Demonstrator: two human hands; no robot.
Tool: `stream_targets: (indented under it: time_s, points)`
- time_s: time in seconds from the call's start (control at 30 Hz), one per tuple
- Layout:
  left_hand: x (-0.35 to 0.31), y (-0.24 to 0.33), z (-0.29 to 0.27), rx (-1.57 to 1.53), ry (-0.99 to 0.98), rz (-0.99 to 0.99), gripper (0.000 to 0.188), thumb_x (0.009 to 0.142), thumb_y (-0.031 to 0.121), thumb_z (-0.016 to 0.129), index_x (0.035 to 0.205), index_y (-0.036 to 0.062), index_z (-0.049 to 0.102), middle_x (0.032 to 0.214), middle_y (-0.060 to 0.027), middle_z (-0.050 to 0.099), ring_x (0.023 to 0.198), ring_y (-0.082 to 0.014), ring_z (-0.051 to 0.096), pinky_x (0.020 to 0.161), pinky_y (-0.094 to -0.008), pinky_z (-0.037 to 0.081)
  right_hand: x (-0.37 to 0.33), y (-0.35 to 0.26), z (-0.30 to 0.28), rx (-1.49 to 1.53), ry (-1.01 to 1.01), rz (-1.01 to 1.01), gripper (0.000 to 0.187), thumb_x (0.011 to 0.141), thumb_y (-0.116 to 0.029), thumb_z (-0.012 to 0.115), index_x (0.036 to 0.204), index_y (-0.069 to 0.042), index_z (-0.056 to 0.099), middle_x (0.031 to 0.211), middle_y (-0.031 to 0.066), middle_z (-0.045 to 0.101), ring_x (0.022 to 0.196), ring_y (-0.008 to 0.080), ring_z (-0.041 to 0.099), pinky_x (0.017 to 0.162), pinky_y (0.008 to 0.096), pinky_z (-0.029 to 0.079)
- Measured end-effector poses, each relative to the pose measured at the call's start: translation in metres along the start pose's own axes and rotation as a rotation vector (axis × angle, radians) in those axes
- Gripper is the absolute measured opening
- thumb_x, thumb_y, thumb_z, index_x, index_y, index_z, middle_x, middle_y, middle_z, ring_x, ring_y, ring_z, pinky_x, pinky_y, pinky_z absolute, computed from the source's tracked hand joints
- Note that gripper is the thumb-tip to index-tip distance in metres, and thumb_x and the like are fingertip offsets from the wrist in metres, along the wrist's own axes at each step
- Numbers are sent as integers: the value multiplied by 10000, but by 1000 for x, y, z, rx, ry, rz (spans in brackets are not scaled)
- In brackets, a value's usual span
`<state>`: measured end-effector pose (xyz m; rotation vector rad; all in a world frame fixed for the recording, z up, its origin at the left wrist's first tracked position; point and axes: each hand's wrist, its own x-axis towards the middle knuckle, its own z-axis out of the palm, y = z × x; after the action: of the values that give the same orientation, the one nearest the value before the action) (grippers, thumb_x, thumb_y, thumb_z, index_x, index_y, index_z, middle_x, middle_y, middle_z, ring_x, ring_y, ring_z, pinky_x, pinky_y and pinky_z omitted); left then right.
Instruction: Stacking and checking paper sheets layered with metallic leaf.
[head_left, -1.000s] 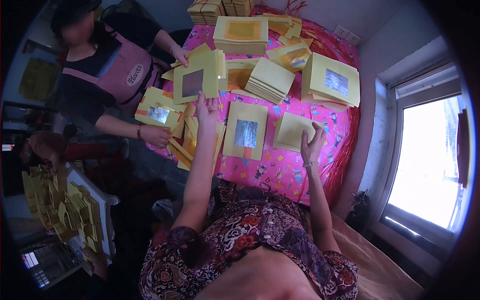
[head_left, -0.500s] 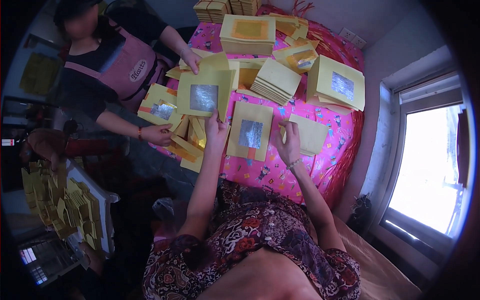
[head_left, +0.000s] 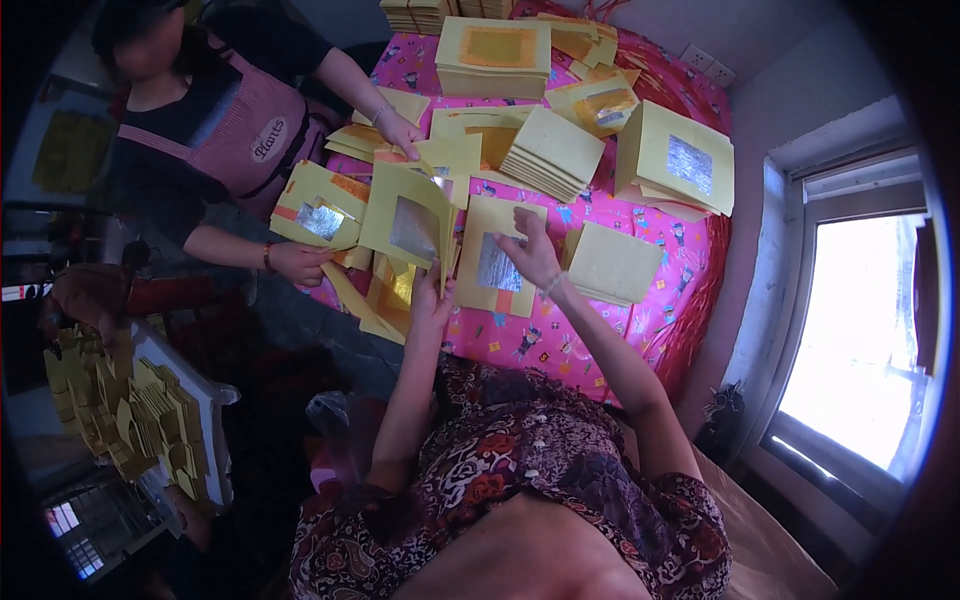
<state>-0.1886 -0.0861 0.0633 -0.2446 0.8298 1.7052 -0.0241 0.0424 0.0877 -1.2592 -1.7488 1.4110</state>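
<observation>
Carrying many yellow papers, the pink table (head_left: pixel 580 335) spread before you, and at its left side a co-worker (head_left: pixel 245 120) had both hands at the papers. Some part of the work seemed done: tied bundles (head_left: pixel 412 15) stood at the back, near a neat tall stack (head_left: pixel 493 80), and a thick stack (head_left: pixel 672 150) with a silver square on top stood at the right. A good part seemed left, because the fanned pile (head_left: pixel 552 153) lay slanted and loose sheets (head_left: pixel 600 100) overlapped behind it.

Most room for moving was on your near side, between the front sheet (head_left: pixel 485 290) and the table edge; between this sheet and the pale pile (head_left: pixel 612 262) only a narrow strip of cloth showed. The left side was crowded.

The held sheets (head_left: pixel 410 225) were tilted up, just left of the front sheet. Your left hand (head_left: pixel 432 300) pinched their lower edge. Your right hand (head_left: pixel 530 250) was open, without paper, over the front sheet; whether it touched, I could not tell.
</observation>
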Motion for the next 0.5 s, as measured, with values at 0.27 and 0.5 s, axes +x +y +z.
stream_targets:
  time_s: [0.27,0.5]
  points:
    - [-26,-6,-31,-437,-374,-291,314,921,170,484,1157,-37,480,1003,-127,551,737,-160,486,522,-241,410,53,11,2,212,-180,287,531,812,-246,678,1207,20,443,1151,176,536,1083,253,536,923,347,443]
    - [-54,-7,-29,-291,-299,-264,370,912,188,504,1260,67,472,991,-76,504,711,-122,449,497,-208,407,92,-17,-2,-67,155,-289,573,755,-215,668,1208,52,438,1123,229,499,1052,342,520,951,389,420]
